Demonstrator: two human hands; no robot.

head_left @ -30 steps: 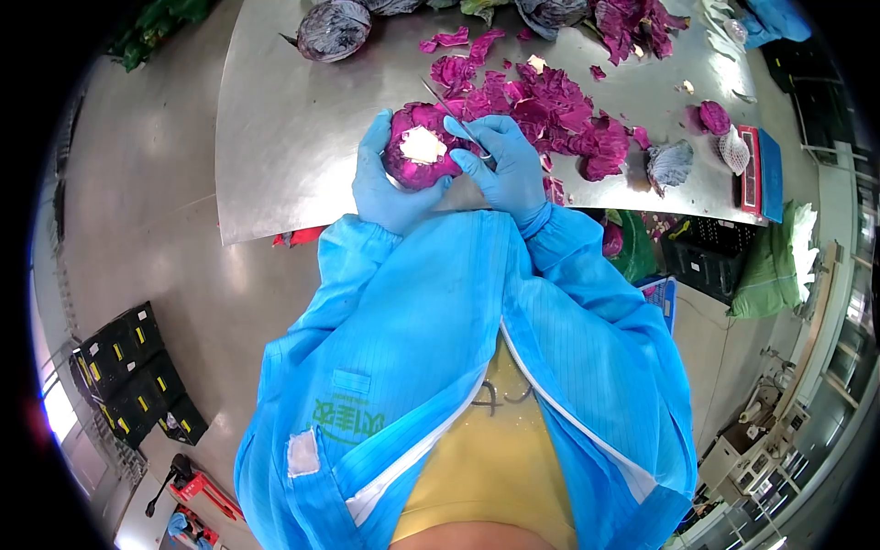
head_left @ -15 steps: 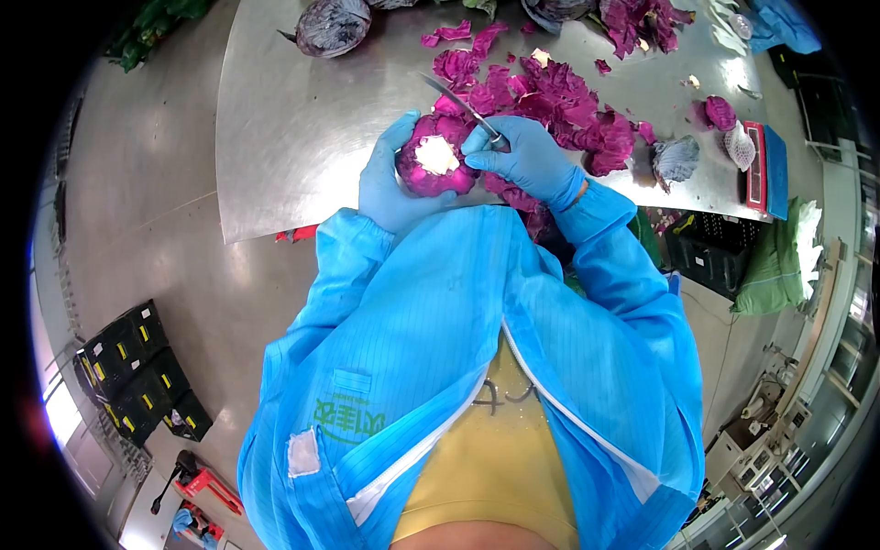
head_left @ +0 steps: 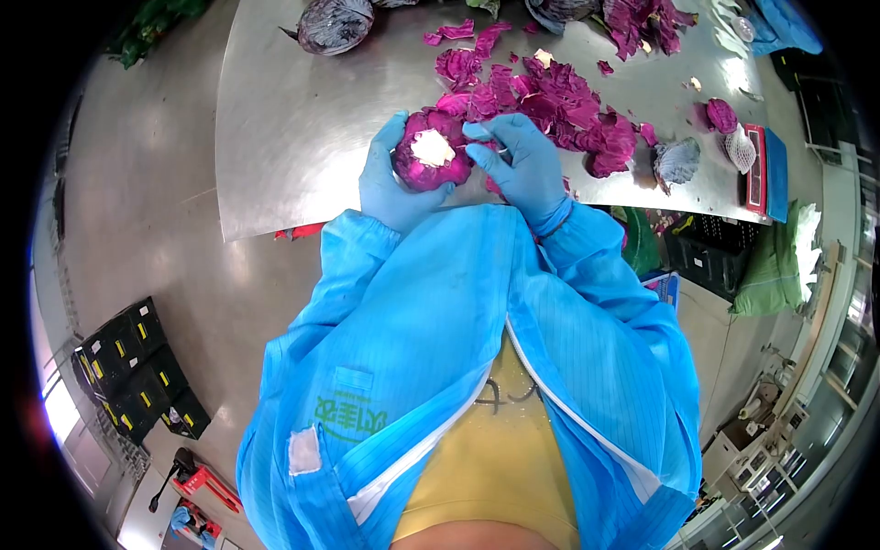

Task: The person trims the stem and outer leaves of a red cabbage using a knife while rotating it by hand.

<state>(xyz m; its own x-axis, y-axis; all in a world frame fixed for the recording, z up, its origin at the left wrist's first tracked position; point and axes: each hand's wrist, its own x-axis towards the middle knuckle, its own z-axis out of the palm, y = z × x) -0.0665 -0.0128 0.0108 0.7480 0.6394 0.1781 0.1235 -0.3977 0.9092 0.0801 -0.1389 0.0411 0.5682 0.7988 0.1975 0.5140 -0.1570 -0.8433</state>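
My left hand (head_left: 388, 180) is wrapped round the side of a red cabbage (head_left: 423, 170), its thumb and fingers on opposite edges. The head's pale cut stem end faces up towards me. At the cabbage's right side, my right hand (head_left: 526, 170) is curled, thumb and forefinger pointing at the head, with a bit of purple leaf showing between them. No knife shows now, and what lies inside that hand is hidden. Loose purple leaves (head_left: 559, 103) are heaped just beyond my right hand on the metal table (head_left: 293, 147).
Unpeeled cabbages (head_left: 335, 26) lie along the table's far side. To the right are a small purple head (head_left: 721, 115), a white-netted item (head_left: 740, 148) and a red-and-blue box (head_left: 766, 172). A black crate (head_left: 706, 261) and green sack (head_left: 775, 266) stand below; black crates (head_left: 142, 371) are stacked left.
The knife that pointed up from my right hand is out of sight. That hand has turned and its thumb and forefinger have spread slightly. My left hand still holds the cabbage.
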